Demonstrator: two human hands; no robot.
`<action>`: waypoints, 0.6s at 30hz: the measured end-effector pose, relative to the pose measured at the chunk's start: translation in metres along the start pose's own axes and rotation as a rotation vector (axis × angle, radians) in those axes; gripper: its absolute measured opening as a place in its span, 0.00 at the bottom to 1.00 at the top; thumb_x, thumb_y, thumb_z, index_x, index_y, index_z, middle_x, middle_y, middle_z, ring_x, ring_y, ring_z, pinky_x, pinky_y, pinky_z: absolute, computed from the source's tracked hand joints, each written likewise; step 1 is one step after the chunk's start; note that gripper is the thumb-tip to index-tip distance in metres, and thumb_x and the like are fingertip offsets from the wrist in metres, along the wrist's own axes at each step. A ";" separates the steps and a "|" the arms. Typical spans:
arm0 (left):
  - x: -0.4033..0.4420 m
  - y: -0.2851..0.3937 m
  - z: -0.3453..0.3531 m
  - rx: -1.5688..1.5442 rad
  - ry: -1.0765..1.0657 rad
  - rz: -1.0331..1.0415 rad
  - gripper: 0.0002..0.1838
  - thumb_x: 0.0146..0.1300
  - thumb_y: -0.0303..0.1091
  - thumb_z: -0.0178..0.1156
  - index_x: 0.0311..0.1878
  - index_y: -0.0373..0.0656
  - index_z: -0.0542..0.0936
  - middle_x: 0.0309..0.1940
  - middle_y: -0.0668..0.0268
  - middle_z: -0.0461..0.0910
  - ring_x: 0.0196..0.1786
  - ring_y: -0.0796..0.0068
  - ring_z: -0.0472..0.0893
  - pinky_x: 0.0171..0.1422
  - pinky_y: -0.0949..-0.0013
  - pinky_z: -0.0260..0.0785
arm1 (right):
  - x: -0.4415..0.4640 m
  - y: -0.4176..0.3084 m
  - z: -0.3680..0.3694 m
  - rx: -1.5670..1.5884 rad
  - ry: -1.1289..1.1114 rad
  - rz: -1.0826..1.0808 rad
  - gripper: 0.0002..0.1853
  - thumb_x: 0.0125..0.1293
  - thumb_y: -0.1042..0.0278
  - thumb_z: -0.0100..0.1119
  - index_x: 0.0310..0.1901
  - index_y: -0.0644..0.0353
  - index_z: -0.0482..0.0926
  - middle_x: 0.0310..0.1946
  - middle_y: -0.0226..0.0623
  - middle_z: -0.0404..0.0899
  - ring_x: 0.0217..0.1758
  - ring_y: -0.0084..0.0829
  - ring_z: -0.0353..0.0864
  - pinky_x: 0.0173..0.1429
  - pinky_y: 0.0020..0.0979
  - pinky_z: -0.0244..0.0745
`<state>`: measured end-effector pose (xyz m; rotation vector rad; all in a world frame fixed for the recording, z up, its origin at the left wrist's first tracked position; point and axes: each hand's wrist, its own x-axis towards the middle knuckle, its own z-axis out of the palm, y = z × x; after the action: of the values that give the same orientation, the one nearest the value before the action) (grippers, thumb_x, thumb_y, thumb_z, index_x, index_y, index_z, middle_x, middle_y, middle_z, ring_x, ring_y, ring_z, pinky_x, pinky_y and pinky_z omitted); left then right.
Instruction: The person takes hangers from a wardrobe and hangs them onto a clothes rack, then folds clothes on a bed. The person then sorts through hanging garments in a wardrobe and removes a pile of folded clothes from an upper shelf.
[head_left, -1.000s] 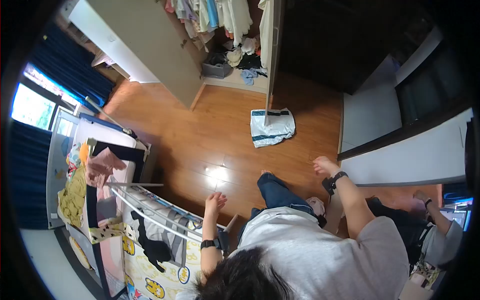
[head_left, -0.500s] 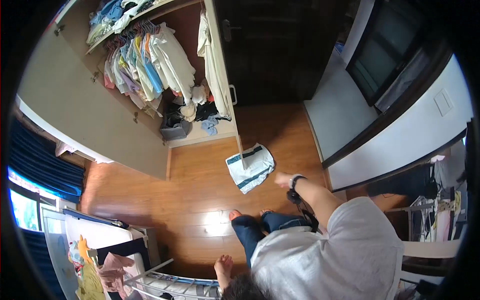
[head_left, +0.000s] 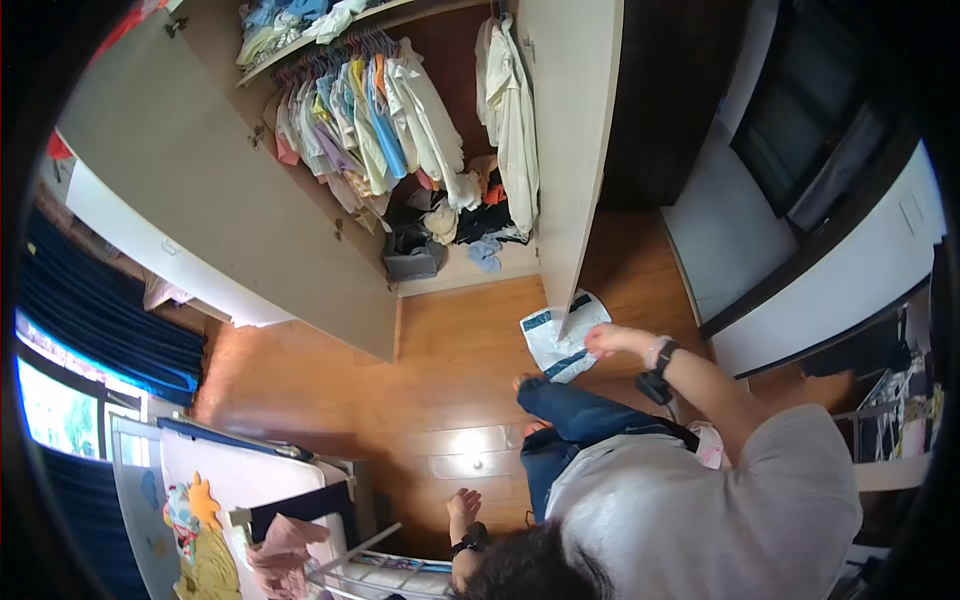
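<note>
My right hand [head_left: 610, 341] reaches forward beside the lower end of the open right wardrobe door [head_left: 562, 150], fingers loosely bent and nothing visible in them. Behind it on the floor lies a flat white bag with dark green bands [head_left: 566, 350]; I cannot tell whether the hand touches either one. My left hand [head_left: 464, 504] is held out low over the wooden floor, palm up, fingers apart, holding nothing. Each wrist has a dark band, and a small black device [head_left: 653, 388] shows beneath my right forearm.
The wardrobe holds hung clothes [head_left: 370, 120], with a grey fabric box [head_left: 414, 255] and crumpled clothes at its base. Its left door [head_left: 230, 200] also stands open. A white-railed bed [head_left: 385, 565] is at lower left, a dark door [head_left: 665, 100] at upper right.
The view has shifted, so the wardrobe appears farther right. More of the right door's face shows. My legs have changed position, and my right hand is now nearer the door's lower end.
</note>
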<state>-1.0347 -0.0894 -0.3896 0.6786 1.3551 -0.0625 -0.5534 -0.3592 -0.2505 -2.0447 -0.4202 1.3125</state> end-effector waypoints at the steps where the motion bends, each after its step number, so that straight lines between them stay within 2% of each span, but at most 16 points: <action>1: 0.006 0.008 -0.002 0.028 0.003 -0.002 0.24 0.64 0.38 0.44 0.60 0.35 0.61 0.52 0.53 0.72 0.50 0.57 0.76 0.50 0.58 0.67 | -0.027 -0.009 -0.005 0.012 -0.001 0.046 0.15 0.61 0.57 0.52 0.45 0.57 0.75 0.35 0.33 0.79 0.35 0.24 0.79 0.39 0.27 0.74; 2: 0.010 0.014 -0.001 0.052 0.003 -0.005 0.24 0.64 0.38 0.45 0.60 0.36 0.61 0.52 0.53 0.72 0.50 0.57 0.76 0.51 0.58 0.67 | -0.046 -0.018 -0.009 0.019 -0.001 0.094 0.16 0.62 0.56 0.51 0.47 0.56 0.74 0.38 0.33 0.79 0.35 0.24 0.79 0.40 0.27 0.75; 5: 0.032 0.012 -0.005 0.061 -0.005 -0.051 0.23 0.63 0.38 0.45 0.59 0.39 0.62 0.52 0.55 0.73 0.50 0.57 0.76 0.50 0.57 0.67 | -0.065 -0.029 -0.023 -0.037 -0.009 0.193 0.18 0.62 0.55 0.50 0.49 0.55 0.73 0.41 0.33 0.78 0.39 0.24 0.79 0.42 0.26 0.75; 6: 0.036 0.011 -0.006 0.051 -0.008 -0.070 0.22 0.63 0.38 0.46 0.59 0.39 0.63 0.52 0.55 0.72 0.50 0.57 0.76 0.50 0.56 0.67 | -0.062 -0.037 -0.024 -0.062 0.027 0.201 0.17 0.61 0.54 0.52 0.47 0.55 0.74 0.38 0.32 0.79 0.37 0.24 0.79 0.40 0.26 0.74; 9: 0.061 -0.011 -0.023 -0.017 -0.045 -0.097 0.21 0.63 0.38 0.46 0.58 0.41 0.63 0.54 0.57 0.71 0.52 0.56 0.74 0.50 0.54 0.68 | -0.034 -0.048 -0.029 0.038 -0.051 -0.081 0.17 0.59 0.55 0.54 0.44 0.58 0.75 0.35 0.32 0.78 0.35 0.24 0.78 0.37 0.27 0.74; 11: 0.106 -0.061 -0.058 -0.082 -0.235 -0.075 0.21 0.63 0.38 0.46 0.58 0.40 0.63 0.53 0.56 0.71 0.52 0.56 0.74 0.50 0.55 0.68 | 0.020 -0.047 -0.017 0.128 -0.012 -0.192 0.17 0.59 0.56 0.54 0.43 0.60 0.74 0.33 0.33 0.77 0.34 0.24 0.77 0.36 0.26 0.74; 12: 0.119 -0.077 -0.071 -0.144 -0.377 -0.064 0.21 0.63 0.38 0.46 0.58 0.40 0.63 0.53 0.55 0.71 0.52 0.56 0.74 0.51 0.55 0.68 | 0.020 -0.073 -0.007 0.092 -0.010 -0.170 0.17 0.59 0.56 0.54 0.43 0.60 0.74 0.32 0.32 0.77 0.34 0.24 0.77 0.36 0.26 0.74; 15: 0.078 -0.063 -0.051 -0.106 -0.173 -0.086 0.21 0.63 0.38 0.46 0.58 0.39 0.63 0.53 0.55 0.71 0.52 0.56 0.74 0.51 0.55 0.68 | 0.036 -0.153 0.022 -0.082 -0.106 -0.143 0.18 0.60 0.55 0.53 0.45 0.59 0.74 0.36 0.30 0.78 0.37 0.22 0.78 0.35 0.25 0.73; 18: 0.061 -0.038 -0.051 -0.155 -0.099 -0.108 0.21 0.64 0.38 0.46 0.58 0.39 0.63 0.53 0.55 0.71 0.52 0.56 0.74 0.51 0.55 0.68 | 0.075 -0.205 0.038 -0.147 -0.136 -0.161 0.16 0.61 0.55 0.52 0.45 0.57 0.74 0.35 0.28 0.78 0.36 0.20 0.78 0.33 0.23 0.73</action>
<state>-1.0808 -0.0751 -0.4641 0.4659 1.2856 -0.0756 -0.5370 -0.1524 -0.1722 -1.9986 -0.7476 1.3606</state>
